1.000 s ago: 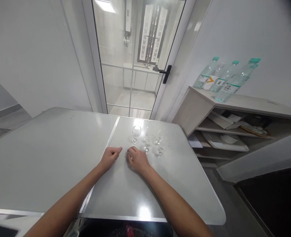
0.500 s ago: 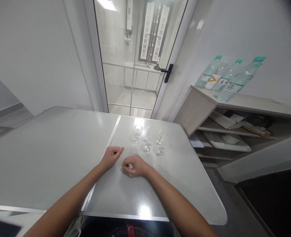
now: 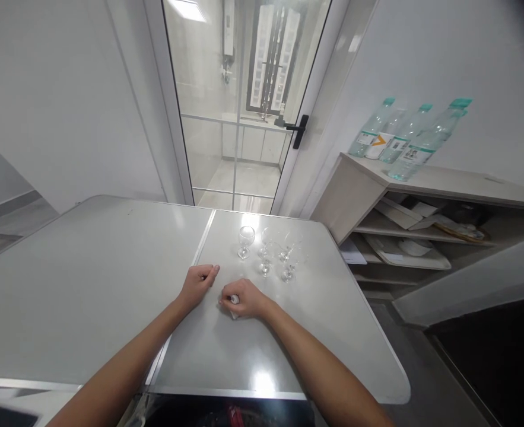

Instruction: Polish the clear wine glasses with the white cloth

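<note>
My right hand (image 3: 243,298) rests on the grey table, its fingers closed round a small crumpled white tissue (image 3: 234,299), mostly hidden in the fist. Just to its left, my left hand (image 3: 198,283) lies on the table with fingers curled in, and nothing shows in it. Beyond both hands stand several clear stemmed glasses. One stemmed glass (image 3: 246,237) is upright a little apart, at the left of the group. The others, such as the front stemmed glass (image 3: 266,268), stand close together, their bowls hard to make out against the tabletop. Neither hand touches a glass.
A metal seam (image 3: 203,237) crosses the table (image 3: 110,284). At the right, a wooden shelf unit (image 3: 364,184) bears several plastic bottles (image 3: 415,151) on top, with papers and trays inside. Behind the table is a glass door (image 3: 208,142) with a black handle (image 3: 301,131).
The view has shifted slightly. Both hands keep nearly the same place and pose, and the glasses stand as before.
</note>
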The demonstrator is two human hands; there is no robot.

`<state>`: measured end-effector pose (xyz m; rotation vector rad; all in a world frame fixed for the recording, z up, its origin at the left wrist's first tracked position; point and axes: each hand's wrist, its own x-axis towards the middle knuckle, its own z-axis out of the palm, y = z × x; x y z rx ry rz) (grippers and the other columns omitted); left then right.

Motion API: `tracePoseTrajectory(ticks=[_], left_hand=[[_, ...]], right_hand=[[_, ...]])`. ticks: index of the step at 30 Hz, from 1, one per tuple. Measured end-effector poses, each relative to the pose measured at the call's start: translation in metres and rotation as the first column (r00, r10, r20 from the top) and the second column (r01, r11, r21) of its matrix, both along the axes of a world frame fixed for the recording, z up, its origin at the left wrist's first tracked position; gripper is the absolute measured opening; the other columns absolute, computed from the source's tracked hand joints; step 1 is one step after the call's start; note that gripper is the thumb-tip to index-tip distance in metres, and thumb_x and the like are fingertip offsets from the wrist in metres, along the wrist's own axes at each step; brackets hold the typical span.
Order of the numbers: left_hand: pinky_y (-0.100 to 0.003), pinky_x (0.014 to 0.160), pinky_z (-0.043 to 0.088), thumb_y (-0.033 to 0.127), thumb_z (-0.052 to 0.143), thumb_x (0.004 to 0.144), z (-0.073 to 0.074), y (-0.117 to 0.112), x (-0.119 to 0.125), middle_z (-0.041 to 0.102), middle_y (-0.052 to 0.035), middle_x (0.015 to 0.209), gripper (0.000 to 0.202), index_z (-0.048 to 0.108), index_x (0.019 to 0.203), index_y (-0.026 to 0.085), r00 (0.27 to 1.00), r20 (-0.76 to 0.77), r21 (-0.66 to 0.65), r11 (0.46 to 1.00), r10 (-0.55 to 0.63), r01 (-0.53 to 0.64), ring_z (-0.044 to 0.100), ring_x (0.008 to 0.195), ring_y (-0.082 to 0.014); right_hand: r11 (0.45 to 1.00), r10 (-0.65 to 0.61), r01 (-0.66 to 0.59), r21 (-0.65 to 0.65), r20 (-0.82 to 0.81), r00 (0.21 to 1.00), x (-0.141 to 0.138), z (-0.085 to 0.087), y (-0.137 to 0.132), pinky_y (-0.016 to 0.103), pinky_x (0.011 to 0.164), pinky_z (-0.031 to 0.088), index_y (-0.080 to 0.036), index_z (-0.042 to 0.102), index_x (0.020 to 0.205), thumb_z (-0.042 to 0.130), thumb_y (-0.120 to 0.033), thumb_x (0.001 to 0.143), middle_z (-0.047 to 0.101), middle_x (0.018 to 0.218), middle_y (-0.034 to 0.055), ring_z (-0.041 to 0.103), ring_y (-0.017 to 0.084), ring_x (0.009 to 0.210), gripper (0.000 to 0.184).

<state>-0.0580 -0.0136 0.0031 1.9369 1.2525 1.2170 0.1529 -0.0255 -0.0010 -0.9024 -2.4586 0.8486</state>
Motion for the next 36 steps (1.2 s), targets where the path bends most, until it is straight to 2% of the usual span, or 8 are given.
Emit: tracePoseTrajectory(ticks=[5,7,10,15,19,25,31,36], left_hand=[[-0.032,0.07,0.045,0.037,0.049,0.105,0.018,-0.005,-0.005,0.059,-0.0028,0.074,0.035,0.063,0.077,0.021,0.992,0.114,0.173,0.982,0.061,-0.081,0.057,0.071,-0.0175],[-0.036,0.082,0.051,0.036,0.054,0.102,0.032,-0.003,-0.003,0.066,-0.0063,0.095,0.02,0.066,0.093,0.022,0.992,0.111,0.222,0.971,0.066,-0.089,0.063,0.091,-0.0212],[-0.041,0.094,0.055,0.035,0.059,0.099,0.06,0.001,0.008,0.065,-0.0101,0.121,0.015,0.067,0.099,0.023,0.997,0.033,0.274,0.959,0.068,-0.075,0.061,0.118,-0.0266],[-0.045,0.107,0.053,0.029,0.057,0.099,0.112,0.007,0.046,0.056,-0.0081,0.144,0.015,0.065,0.111,0.025,0.981,-0.172,0.174,0.977,-0.091,0.121,0.054,0.135,-0.0269],[-0.05,0.111,0.049,0.026,0.058,0.098,0.139,0.022,0.085,0.049,-0.0082,0.154,0.023,0.061,0.12,0.027,0.89,-0.393,0.138,0.942,-0.232,0.306,0.05,0.139,-0.0301],[-0.055,0.109,0.048,0.024,0.056,0.098,0.15,0.056,0.122,0.039,-0.0074,0.164,0.033,0.056,0.13,0.029,0.696,-0.644,0.004,0.908,-0.317,0.418,0.043,0.144,-0.0344],[-0.047,0.106,0.049,0.016,0.052,0.097,0.152,0.07,0.125,0.031,-0.005,0.169,0.043,0.052,0.137,0.031,0.563,-0.703,-0.163,0.869,-0.434,0.467,0.046,0.141,-0.0313],[-0.037,0.088,0.054,0.007,0.047,0.094,0.151,0.073,0.129,0.017,-0.0022,0.175,0.058,0.046,0.145,0.034,0.462,-0.763,-0.218,0.853,-0.452,0.475,0.049,0.136,-0.0296]], right_hand=[[1.0,-0.019,0.018,-0.011,-0.053,0.998,-0.002,-0.003,0.001,0.021,0.075,0.046,-0.023,0.069,0.081,0.058,-0.032,0.094,0.074,0.082,-0.0008,0.065,0.014,0.076,0.019],[1.0,-0.013,0.012,-0.003,-0.072,0.997,-0.002,-0.005,0.001,0.021,0.075,0.045,-0.022,0.068,0.08,0.059,-0.032,0.094,0.074,0.081,-0.001,0.064,0.013,0.075,0.02],[1.0,-0.013,0.015,0.012,-0.102,0.995,-0.003,-0.008,0.003,0.021,0.073,0.045,-0.022,0.067,0.077,0.061,-0.03,0.092,0.073,0.077,-0.0014,0.063,0.013,0.072,0.019],[1.0,-0.013,0.012,-0.007,-0.211,0.977,-0.005,-0.009,0.005,0.021,0.068,0.043,-0.02,0.066,0.073,0.065,-0.023,0.087,0.071,0.071,-0.0018,0.06,0.012,0.065,0.014],[1.0,0.018,-0.021,-0.01,-0.26,0.966,-0.005,-0.01,0.007,0.022,0.068,0.043,-0.02,0.066,0.074,0.063,-0.022,0.088,0.07,0.072,-0.0017,0.06,0.012,0.065,0.015],[0.999,0.03,-0.037,-0.016,-0.302,0.953,-0.005,-0.015,0.009,0.021,0.067,0.043,-0.02,0.065,0.074,0.064,-0.023,0.089,0.066,0.069,-0.0034,0.057,0.011,0.064,0.016],[1.0,0.017,-0.021,-0.013,-0.284,0.959,-0.007,-0.013,0.008,0.021,0.069,0.042,-0.02,0.064,0.074,0.064,-0.025,0.09,0.063,0.068,-0.0045,0.054,0.011,0.064,0.017],[1.0,0.015,-0.023,-0.021,-0.298,0.954,-0.008,-0.012,0.008,0.021,0.068,0.041,-0.02,0.062,0.072,0.064,-0.024,0.089,0.063,0.068,-0.0049,0.054,0.01,0.064,0.018]])
